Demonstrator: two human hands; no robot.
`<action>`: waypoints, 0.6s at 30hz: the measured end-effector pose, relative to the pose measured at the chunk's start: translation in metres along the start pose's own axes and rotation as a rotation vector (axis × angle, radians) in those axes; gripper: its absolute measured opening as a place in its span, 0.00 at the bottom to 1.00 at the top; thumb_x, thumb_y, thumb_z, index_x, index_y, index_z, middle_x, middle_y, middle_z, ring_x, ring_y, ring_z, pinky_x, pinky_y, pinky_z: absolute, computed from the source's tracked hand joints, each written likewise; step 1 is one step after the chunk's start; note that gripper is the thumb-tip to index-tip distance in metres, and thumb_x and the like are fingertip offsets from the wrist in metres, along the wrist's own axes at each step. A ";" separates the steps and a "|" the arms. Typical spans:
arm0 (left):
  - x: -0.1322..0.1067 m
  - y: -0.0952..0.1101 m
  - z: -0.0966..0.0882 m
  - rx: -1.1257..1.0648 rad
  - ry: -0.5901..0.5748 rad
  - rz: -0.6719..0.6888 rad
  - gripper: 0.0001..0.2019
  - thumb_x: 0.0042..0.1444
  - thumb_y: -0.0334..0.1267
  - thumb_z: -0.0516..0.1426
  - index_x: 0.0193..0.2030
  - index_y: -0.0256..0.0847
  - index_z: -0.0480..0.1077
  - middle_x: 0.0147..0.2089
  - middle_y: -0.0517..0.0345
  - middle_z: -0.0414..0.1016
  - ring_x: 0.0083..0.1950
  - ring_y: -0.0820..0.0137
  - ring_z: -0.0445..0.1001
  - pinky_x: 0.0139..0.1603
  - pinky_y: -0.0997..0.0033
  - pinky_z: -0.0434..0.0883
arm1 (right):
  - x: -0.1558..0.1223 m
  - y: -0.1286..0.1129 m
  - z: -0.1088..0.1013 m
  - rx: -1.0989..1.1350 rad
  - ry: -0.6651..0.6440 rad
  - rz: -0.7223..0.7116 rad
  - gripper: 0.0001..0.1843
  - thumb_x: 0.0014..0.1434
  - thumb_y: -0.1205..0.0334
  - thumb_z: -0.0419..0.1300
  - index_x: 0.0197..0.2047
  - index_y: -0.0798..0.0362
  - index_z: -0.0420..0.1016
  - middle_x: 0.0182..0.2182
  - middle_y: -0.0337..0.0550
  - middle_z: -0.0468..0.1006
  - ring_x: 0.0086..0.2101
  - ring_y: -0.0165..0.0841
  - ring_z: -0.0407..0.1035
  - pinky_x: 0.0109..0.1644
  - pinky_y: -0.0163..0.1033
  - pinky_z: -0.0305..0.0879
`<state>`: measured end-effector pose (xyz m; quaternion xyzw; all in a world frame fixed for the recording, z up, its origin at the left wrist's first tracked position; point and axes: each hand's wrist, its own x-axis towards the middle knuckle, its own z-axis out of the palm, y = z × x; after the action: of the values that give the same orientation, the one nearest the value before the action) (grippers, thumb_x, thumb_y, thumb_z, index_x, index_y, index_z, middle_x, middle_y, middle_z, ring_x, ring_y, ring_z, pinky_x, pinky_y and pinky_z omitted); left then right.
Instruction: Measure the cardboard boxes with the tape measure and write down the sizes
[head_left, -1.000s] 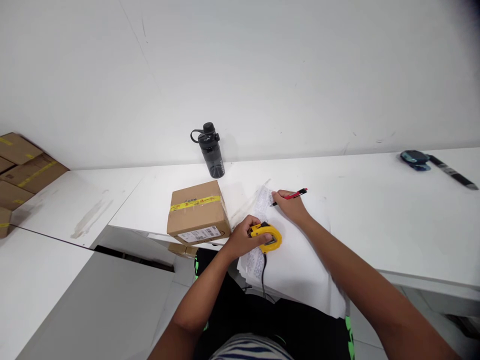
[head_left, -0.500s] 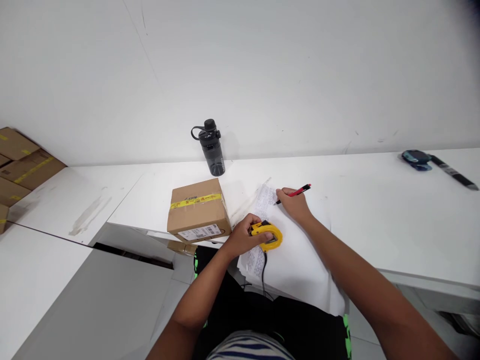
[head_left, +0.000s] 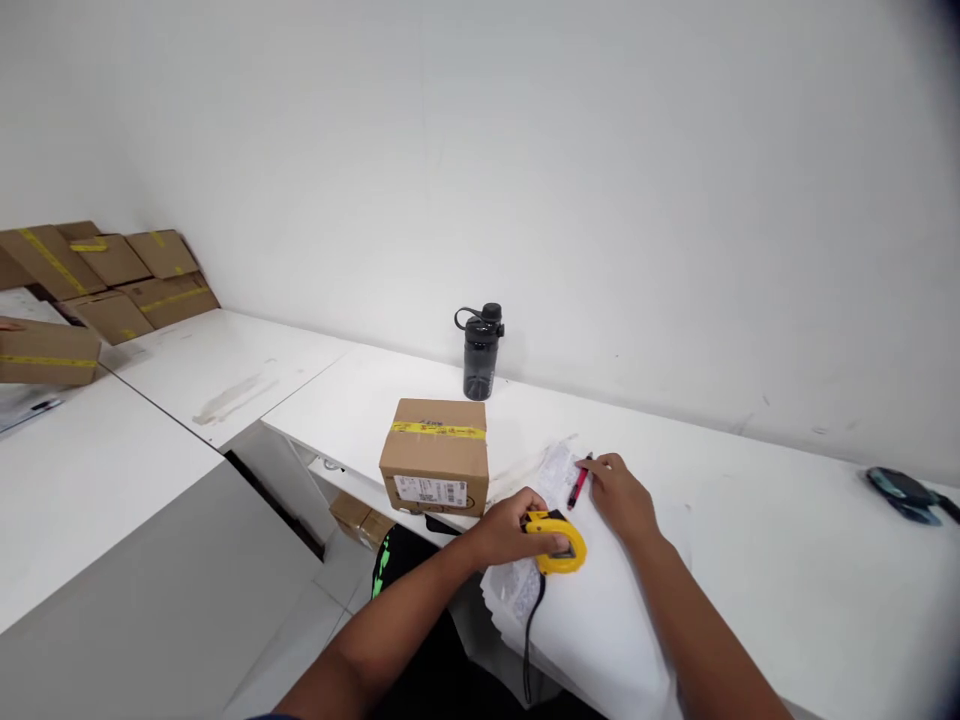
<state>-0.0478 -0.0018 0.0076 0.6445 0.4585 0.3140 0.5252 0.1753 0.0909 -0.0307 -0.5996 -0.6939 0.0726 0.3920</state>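
My left hand (head_left: 510,530) is wrapped round a yellow tape measure (head_left: 571,558), its black wrist strap hanging down. It is over a stack of white paper sheets (head_left: 600,610), whose left part carries writing. At the top of the stack, the fingertips of my right hand (head_left: 624,497) are closed at the upper end of a red and black pen (head_left: 577,487), which slants low over the paper. Left of my hands sits a taped cardboard box (head_left: 439,450) with a white label on its front.
A dark water bottle (head_left: 481,355) stands behind the box near the wall. Several taped boxes (head_left: 169,292) are piled at the far left, where another person's fingers (head_left: 10,324) touch one box. A dark object (head_left: 902,492) lies far right on the white table (head_left: 772,530).
The view has swung left, bringing more boxes into sight. My right hand has tipped the pen from its writing slant to lie low over the paper. My left hand still holds the tape measure.
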 end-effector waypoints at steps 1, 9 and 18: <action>-0.001 0.000 0.001 0.022 0.014 -0.005 0.25 0.44 0.55 0.66 0.43 0.43 0.65 0.33 0.65 0.66 0.32 0.76 0.62 0.31 0.76 0.62 | -0.001 0.003 0.001 -0.018 -0.037 -0.033 0.16 0.56 0.65 0.52 0.43 0.46 0.78 0.41 0.43 0.74 0.33 0.33 0.69 0.28 0.35 0.57; -0.049 0.035 0.008 0.316 0.189 0.265 0.27 0.44 0.58 0.65 0.44 0.42 0.68 0.41 0.56 0.73 0.41 0.67 0.71 0.42 0.68 0.67 | -0.004 -0.030 -0.009 0.201 -0.030 -0.004 0.22 0.61 0.52 0.51 0.54 0.51 0.71 0.41 0.48 0.75 0.34 0.37 0.70 0.36 0.43 0.67; -0.123 0.096 -0.049 0.494 0.448 0.761 0.34 0.49 0.70 0.54 0.48 0.42 0.66 0.44 0.46 0.72 0.47 0.59 0.70 0.50 0.57 0.66 | -0.078 -0.167 -0.084 0.930 -0.721 -0.183 0.44 0.43 0.35 0.68 0.60 0.41 0.62 0.50 0.50 0.75 0.46 0.45 0.74 0.48 0.48 0.71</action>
<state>-0.1130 -0.0989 0.1217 0.7877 0.3533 0.4959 0.0941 0.0974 -0.0545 0.0864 -0.2401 -0.7276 0.5340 0.3576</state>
